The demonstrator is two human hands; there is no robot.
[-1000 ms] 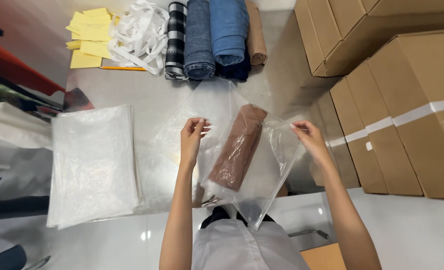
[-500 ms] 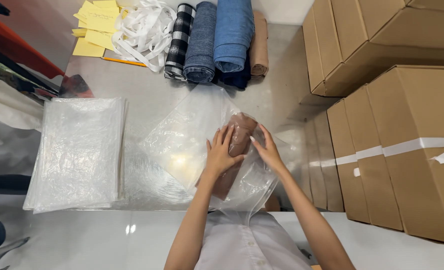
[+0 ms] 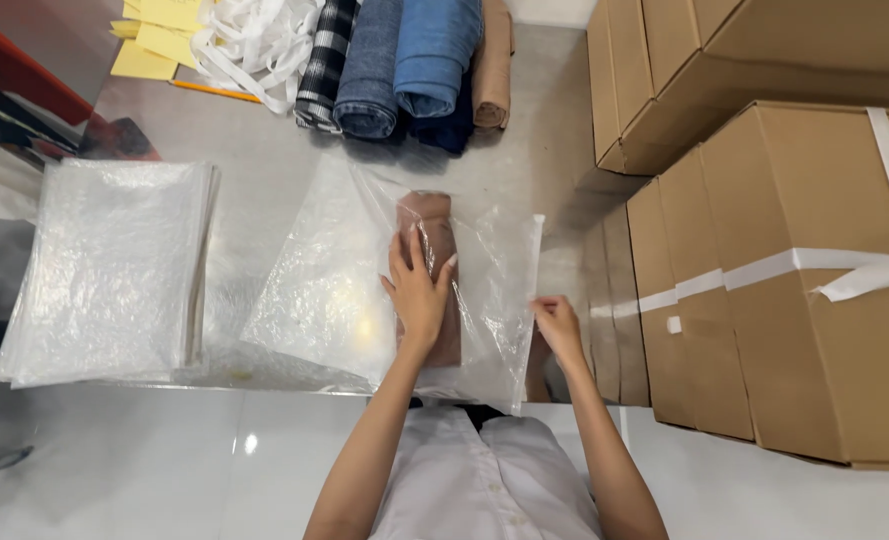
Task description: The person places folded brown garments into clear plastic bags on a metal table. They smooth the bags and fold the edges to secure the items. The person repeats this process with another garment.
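**Brown rolled cloth, bagged, flap unsealed**

Brown rolled cloth (image 3: pixel 432 262) lies inside clear plastic bag (image 3: pixel 364 290) on the steel table (image 3: pixel 264 160). Left hand (image 3: pixel 419 292) presses flat on it, fingers spread, grasping nothing. Right hand (image 3: pixel 556 322) pinches the bag's edge strip (image 3: pixel 534 262). Insertion appears done; closing appears outstanding.

White collared shirt with a dark band at the neck, 2 bare forearms, no rings or watch visible.
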